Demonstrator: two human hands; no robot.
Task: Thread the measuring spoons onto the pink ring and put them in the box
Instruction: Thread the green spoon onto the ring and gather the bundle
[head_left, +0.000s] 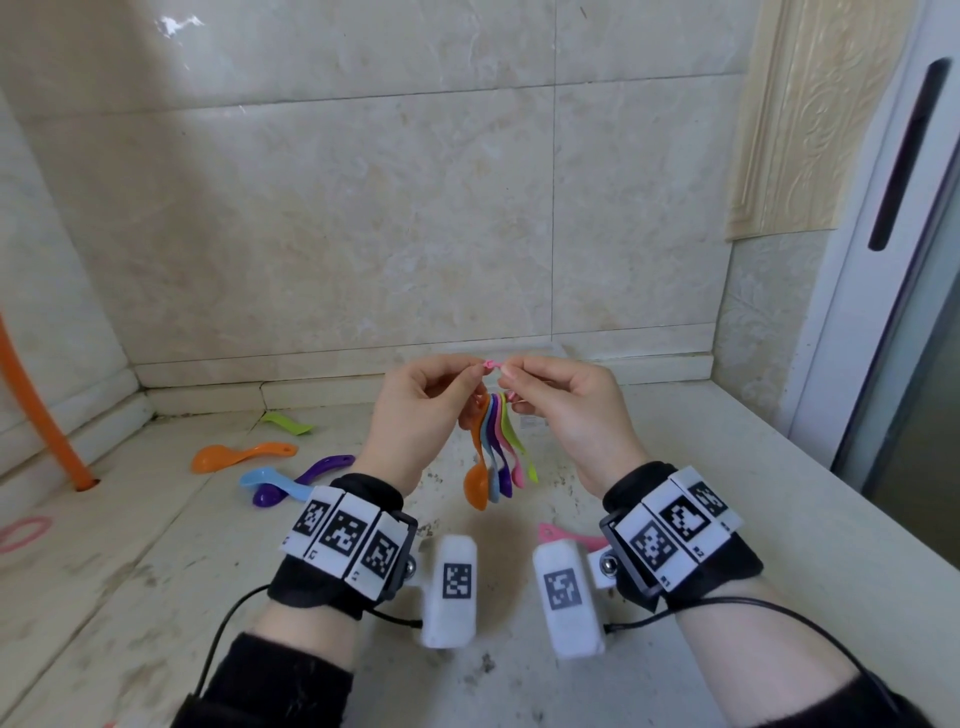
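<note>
Orange hose (57, 441) beside tiled wall (363, 182)

The small pink plastic ring (491, 365) carries a fan of plastic measuring spoons (496, 457) in orange, purple, blue, pink and lime green. On the off-white, dark-flecked stone counter (675, 467) lie a loose orange spoon (239, 457), a lime-green spoon (288, 423), a light-blue spoon (275, 483) and a purple spoon (324, 467). The black fabric wrist bands (363, 491) bear white blocks printed with black-and-white square codes, and the glossy wall tiles (363, 182) are beige with pale marbling.
</note>
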